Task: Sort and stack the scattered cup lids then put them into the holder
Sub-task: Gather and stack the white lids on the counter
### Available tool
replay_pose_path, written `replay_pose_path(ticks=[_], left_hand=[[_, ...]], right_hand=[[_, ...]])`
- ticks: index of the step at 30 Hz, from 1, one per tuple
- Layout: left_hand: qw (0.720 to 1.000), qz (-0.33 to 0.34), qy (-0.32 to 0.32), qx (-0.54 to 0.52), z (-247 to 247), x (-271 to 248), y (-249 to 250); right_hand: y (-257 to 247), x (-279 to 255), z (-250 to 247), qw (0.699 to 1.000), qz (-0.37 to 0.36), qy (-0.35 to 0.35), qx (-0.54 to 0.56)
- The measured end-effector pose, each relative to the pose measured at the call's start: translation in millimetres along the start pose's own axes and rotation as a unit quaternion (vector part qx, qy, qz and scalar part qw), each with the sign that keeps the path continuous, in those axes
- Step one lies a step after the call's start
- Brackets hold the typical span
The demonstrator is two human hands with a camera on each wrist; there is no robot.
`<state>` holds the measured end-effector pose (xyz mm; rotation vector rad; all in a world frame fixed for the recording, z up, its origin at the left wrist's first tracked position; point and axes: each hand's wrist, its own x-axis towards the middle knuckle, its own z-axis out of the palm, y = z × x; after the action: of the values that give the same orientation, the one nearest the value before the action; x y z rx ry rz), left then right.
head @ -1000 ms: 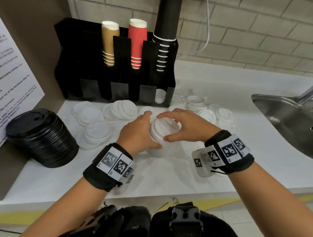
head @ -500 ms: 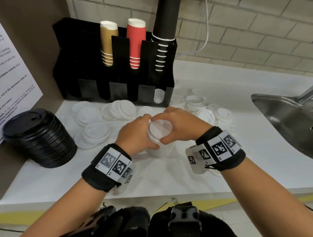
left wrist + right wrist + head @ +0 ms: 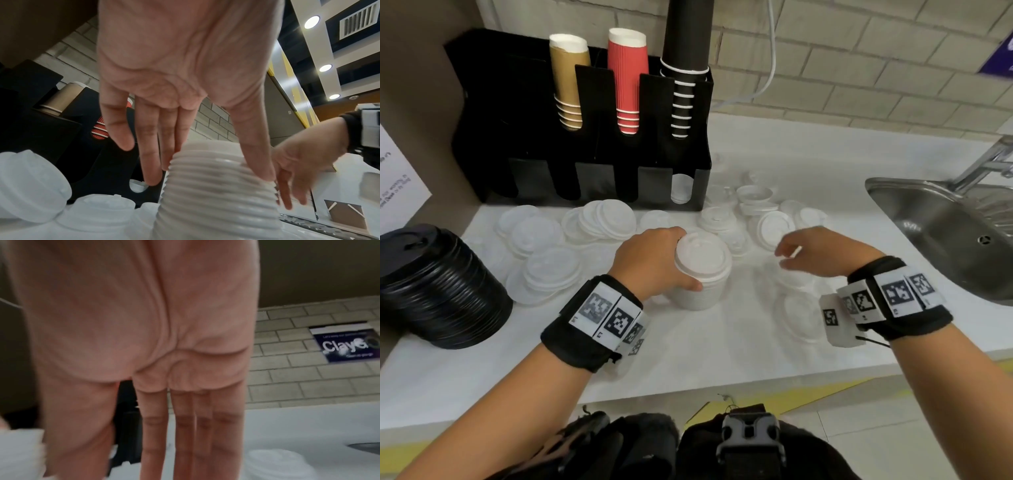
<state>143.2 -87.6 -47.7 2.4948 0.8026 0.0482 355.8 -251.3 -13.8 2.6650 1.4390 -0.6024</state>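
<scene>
Just behind stack of white lids (image 3: 702,274): loose lids (image 3: 602,222); black holder (image 3: 585,137).

Pale brick wall (image 3: 859,61), white counter (image 3: 722,342)

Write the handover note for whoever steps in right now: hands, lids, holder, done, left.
Left hand grips the white lid stack standing on the counter.
Right hand is open, empty, right of the stack.
Loose white lids lie scattered in front of the black holder; black lid stack sits at far left.
Done: one white stack built.
Left: gather remaining lids, load stacks into the holder.
</scene>
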Motion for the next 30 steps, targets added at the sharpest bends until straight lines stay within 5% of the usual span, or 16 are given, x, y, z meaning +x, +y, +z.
replay_pose_path(ticks=[5, 14, 18, 22, 30], left_hand=[[1.000, 0.002, 0.005, -0.008, 3, 4, 3], [1.000, 0.002, 0.013, -0.022, 3, 3, 4], [0.999, -0.003, 0.017, -0.031, 5, 1, 3], [0.999, -0.016, 0.021, -0.046, 8, -1, 1], [0.998, 0.000, 0.030, -0.062, 10, -4, 3]], right_hand=[[19, -21, 25, 0.989, 0.077, -0.126, -0.029], [10, -16, 39, 0.992, 0.047, -0.112, -0.045], [-2, -14, 12, 0.993, -0.039, -0.033, 0.109], [-31, -6, 4, 0.942, -0.124, 0.119, 0.289], [-64, 17, 18, 0.951, -0.157, 0.118, 0.239]])
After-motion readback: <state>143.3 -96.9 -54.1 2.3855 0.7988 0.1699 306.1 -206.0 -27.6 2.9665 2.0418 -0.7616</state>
